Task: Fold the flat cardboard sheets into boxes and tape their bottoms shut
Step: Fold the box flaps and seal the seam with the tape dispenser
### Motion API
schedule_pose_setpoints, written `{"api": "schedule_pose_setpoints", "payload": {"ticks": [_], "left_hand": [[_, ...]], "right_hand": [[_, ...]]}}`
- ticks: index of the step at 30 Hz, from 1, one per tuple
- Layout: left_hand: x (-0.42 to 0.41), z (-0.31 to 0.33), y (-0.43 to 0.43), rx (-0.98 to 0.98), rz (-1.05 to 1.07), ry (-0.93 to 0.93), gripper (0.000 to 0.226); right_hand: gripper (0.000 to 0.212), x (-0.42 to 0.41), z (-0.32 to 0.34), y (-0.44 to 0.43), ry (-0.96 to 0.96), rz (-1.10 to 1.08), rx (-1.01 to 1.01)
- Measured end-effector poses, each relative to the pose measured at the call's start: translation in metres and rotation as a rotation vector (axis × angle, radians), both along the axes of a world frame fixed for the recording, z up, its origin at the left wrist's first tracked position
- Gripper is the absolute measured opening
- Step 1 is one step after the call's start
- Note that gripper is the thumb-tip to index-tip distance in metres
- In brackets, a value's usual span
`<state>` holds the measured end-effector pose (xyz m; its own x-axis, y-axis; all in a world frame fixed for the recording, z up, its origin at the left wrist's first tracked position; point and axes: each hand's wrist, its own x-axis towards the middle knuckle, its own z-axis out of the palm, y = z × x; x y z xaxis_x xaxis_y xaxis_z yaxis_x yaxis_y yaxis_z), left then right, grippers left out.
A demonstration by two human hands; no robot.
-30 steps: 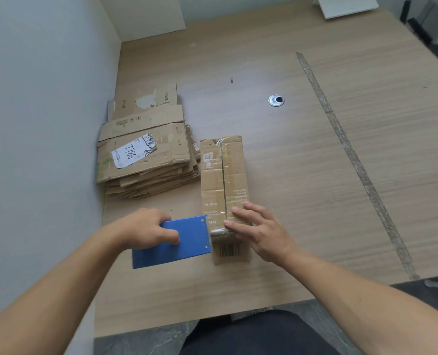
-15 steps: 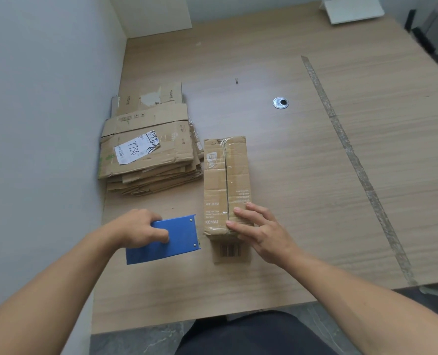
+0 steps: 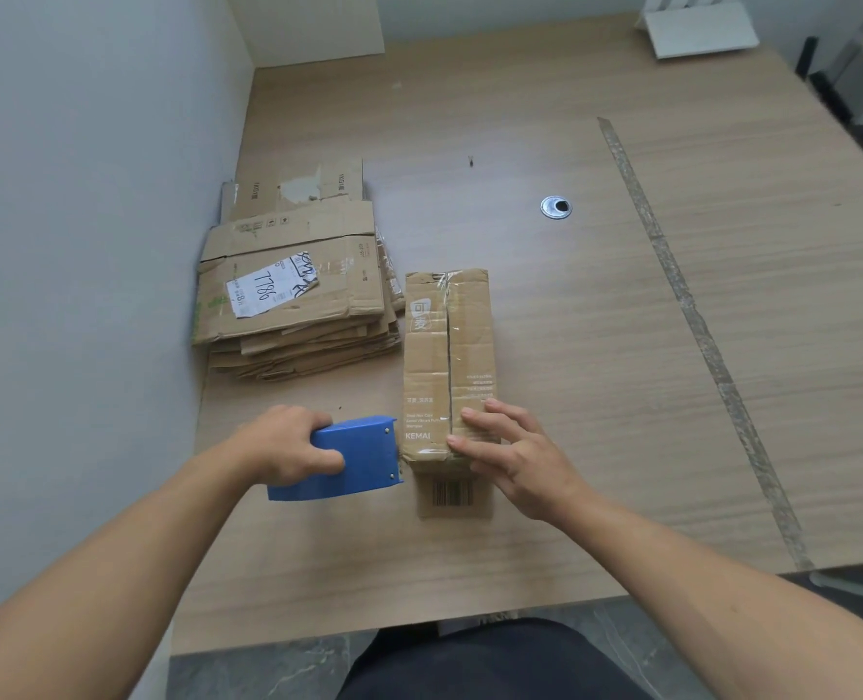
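Observation:
A narrow folded cardboard box (image 3: 447, 356) stands on the wooden table (image 3: 596, 396), its two closed flaps meeting in a lengthwise seam on top. My right hand (image 3: 513, 459) rests on the near right flap with fingers stretched out flat. My left hand (image 3: 288, 449) grips a blue tape dispenser (image 3: 351, 457), whose front edge sits against the box's near left corner. A stack of flat cardboard sheets (image 3: 293, 300) lies to the left by the wall.
A grey wall (image 3: 91, 245) borders the table on the left. A metal cable grommet (image 3: 555, 207) and a long strip of old tape (image 3: 692, 315) mark the tabletop. A white object (image 3: 697, 30) sits at the far right corner.
The blue tape dispenser in my left hand has shifted right, back up against the box's near left corner. My right hand stays pressed on the flap.

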<state>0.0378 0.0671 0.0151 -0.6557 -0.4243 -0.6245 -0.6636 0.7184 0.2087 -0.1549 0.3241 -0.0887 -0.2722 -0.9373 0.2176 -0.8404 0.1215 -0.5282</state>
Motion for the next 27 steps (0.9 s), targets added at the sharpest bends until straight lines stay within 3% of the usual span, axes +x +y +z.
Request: {"api": "schedule_pose_setpoints", "payload": {"ticks": [4, 11, 14, 18, 23, 27], "left_hand": [[0.007, -0.003, 0.007, -0.135, -0.036, 0.053, 0.029], [0.011, 0.007, 0.021, -0.222, -0.027, 0.083, 0.019], [0.014, 0.003, 0.022, -0.213, -0.006, 0.1, 0.017], [0.018, -0.005, 0.025, -0.212, 0.02, 0.138, 0.023], [0.028, -0.019, 0.034, -0.252, 0.052, 0.21, 0.035], [0.032, -0.022, 0.037, -0.256, 0.101, 0.217, 0.025]], "right_hand": [[0.034, 0.002, 0.002, 0.001, 0.045, -0.029, -0.015], [0.037, 0.03, 0.023, -0.027, 0.405, -0.011, 0.002], [0.057, 0.039, 0.012, -0.038, 0.378, -0.008, 0.008], [0.041, 0.037, 0.0, -0.037, 0.351, -0.034, -0.109], [0.054, 0.031, -0.001, -0.038, 0.341, -0.022, -0.066], [0.055, 0.033, 0.006, -0.042, 0.331, -0.01, -0.041]]}}
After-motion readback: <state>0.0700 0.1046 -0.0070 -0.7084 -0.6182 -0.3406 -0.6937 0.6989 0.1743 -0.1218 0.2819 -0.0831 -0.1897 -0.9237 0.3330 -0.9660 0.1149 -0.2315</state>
